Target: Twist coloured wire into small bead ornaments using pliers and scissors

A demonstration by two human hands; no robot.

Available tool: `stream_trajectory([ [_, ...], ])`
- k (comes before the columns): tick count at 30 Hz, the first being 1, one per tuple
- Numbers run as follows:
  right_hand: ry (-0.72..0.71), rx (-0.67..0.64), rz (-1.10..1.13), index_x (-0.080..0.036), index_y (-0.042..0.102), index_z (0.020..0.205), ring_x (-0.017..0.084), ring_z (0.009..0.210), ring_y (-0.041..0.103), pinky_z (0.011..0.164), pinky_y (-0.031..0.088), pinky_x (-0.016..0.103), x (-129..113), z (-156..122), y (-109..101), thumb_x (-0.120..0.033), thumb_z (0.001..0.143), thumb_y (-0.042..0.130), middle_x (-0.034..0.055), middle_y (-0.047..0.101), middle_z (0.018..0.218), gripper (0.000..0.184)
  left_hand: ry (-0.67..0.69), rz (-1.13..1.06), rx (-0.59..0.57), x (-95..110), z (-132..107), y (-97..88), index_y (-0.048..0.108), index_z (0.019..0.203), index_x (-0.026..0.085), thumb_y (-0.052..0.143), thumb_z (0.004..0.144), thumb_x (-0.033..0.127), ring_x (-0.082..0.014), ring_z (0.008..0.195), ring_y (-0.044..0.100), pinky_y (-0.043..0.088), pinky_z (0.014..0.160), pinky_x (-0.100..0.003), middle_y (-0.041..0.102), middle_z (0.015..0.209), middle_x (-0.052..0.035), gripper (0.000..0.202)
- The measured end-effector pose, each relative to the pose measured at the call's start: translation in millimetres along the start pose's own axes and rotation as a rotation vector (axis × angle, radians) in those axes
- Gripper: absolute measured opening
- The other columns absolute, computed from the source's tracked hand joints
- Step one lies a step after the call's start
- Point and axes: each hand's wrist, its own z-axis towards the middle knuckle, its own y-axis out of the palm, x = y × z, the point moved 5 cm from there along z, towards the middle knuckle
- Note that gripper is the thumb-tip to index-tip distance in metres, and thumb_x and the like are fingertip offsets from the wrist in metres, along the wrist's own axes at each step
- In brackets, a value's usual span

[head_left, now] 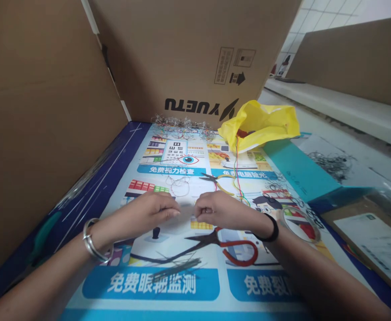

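Observation:
My left hand [148,211] and my right hand [220,209] meet over the printed poster [169,285], fingers curled and pinched toward each other. Between them is something thin that I cannot make out. A silver bangle sits on my left wrist and a black band on my right. Red-handled scissors [227,247] lie just under my right wrist. Yellow-handled pliers [217,180] rest beyond my hands. Thin coloured threads [237,174] run from the yellow plastic bag [260,125] toward my right hand. A small bundle of thin wires [177,267] lies near the scissors.
Cardboard walls [42,116] stand at the left and back. A tangle of fine wires [182,125] lies along the back wall, another wire pile [331,162] at the right. A roll of clear tape [299,223] and a printed sheet [379,245] sit at the right.

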Motion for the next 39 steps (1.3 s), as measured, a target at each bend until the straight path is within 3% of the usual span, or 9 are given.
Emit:
stream_trajectory([
  [5, 0.024, 0.048, -0.036, -0.017, 0.063, 0.076, 0.012, 0.073, 0.053, 0.065, 0.035, 0.021, 1.6, 1.0, -3.7, -0.010, 0.076, 0.052, 0.0007, 0.062, 0.076, 0.012, 0.046, 0.249, 0.025, 0.3, -1.7, 11.7, 0.068, 0.090, 0.022, 0.042, 0.086, 0.023, -0.0173, 0.073, 0.056, 0.037, 0.064, -0.027, 0.065, 0.082, -0.0038, 0.026],
  [9, 0.035, 0.078, -0.109, -0.017, 0.062, 0.078, 0.012, 0.075, 0.053, 0.065, 0.034, 0.022, 2.5, 1.5, -0.6, -0.012, 0.078, 0.051, 0.0011, 0.062, 0.078, 0.012, 0.076, 0.535, 0.037, 2.2, -0.6, 20.1, 0.065, 0.084, 0.020, 0.043, 0.081, 0.009, -0.0166, 0.066, 0.054, 0.035, 0.057, -0.028, 0.061, 0.077, -0.0041, 0.025],
  [12, 0.057, 0.097, -0.252, -0.016, 0.060, 0.077, 0.013, 0.075, 0.053, 0.063, 0.032, 0.023, 2.7, 2.2, 6.2, -0.014, 0.081, 0.049, 0.0028, 0.062, 0.079, 0.013, 0.100, 0.691, 0.089, 6.6, 1.4, 25.1, 0.062, 0.077, 0.018, 0.045, 0.079, 0.005, -0.0190, 0.069, 0.053, 0.038, 0.062, -0.031, 0.059, 0.077, -0.0049, 0.021],
  [18, 0.126, 0.120, -0.483, -0.017, 0.060, 0.074, 0.014, 0.066, 0.053, 0.055, 0.026, 0.025, 1.9, 4.0, 16.9, -0.010, 0.079, 0.048, 0.0044, 0.063, 0.076, 0.014, 0.136, 0.808, 0.147, 9.2, 3.5, 35.8, 0.058, 0.079, 0.017, 0.051, 0.079, 0.006, -0.0218, 0.073, 0.053, 0.042, 0.066, -0.036, 0.058, 0.078, -0.0061, 0.014],
  [23, 0.193, 0.160, -0.361, -0.018, 0.060, 0.076, 0.012, 0.065, 0.052, 0.055, 0.026, 0.024, 7.9, 5.6, 16.6, -0.014, 0.081, 0.047, 0.0030, 0.063, 0.077, 0.014, 0.054, 0.826, 0.184, 3.8, 4.2, 35.9, 0.058, 0.081, 0.017, 0.050, 0.077, 0.004, -0.0196, 0.067, 0.053, 0.041, 0.056, -0.030, 0.058, 0.076, -0.0059, 0.016],
  [29, 0.213, 0.236, -0.045, -0.017, 0.058, 0.071, 0.009, 0.064, 0.051, 0.057, 0.031, 0.021, 17.4, 8.3, 15.6, -0.010, 0.074, 0.053, -0.0011, 0.059, 0.069, 0.009, -0.047, 0.642, 0.235, -6.7, 7.3, 29.5, 0.060, 0.081, 0.017, 0.042, 0.082, 0.009, -0.0168, 0.065, 0.056, 0.042, 0.056, -0.027, 0.060, 0.075, -0.0043, 0.020],
  [34, 0.369, 0.200, 0.519, -0.017, 0.054, 0.072, 0.009, 0.054, 0.054, 0.052, 0.040, 0.020, 29.9, 10.0, 24.9, -0.017, 0.071, 0.058, -0.0039, 0.056, 0.059, 0.004, -0.070, 0.267, 0.337, -16.0, 10.0, 19.8, 0.064, 0.080, 0.019, 0.045, 0.082, 0.016, -0.0155, 0.074, 0.058, 0.044, 0.067, -0.026, 0.064, 0.078, -0.0019, 0.020],
  [39, 0.404, 0.207, 0.994, -0.017, 0.051, 0.074, 0.012, 0.055, 0.061, 0.055, 0.049, 0.025, 32.7, 11.1, 34.8, -0.029, 0.067, 0.067, -0.0028, 0.060, 0.058, 0.022, -0.206, -0.228, 0.342, -34.2, 14.5, 23.8, 0.060, 0.074, 0.018, 0.053, 0.077, 0.022, -0.0127, 0.061, 0.055, 0.042, 0.057, -0.024, 0.060, 0.064, 0.0020, 0.009],
])
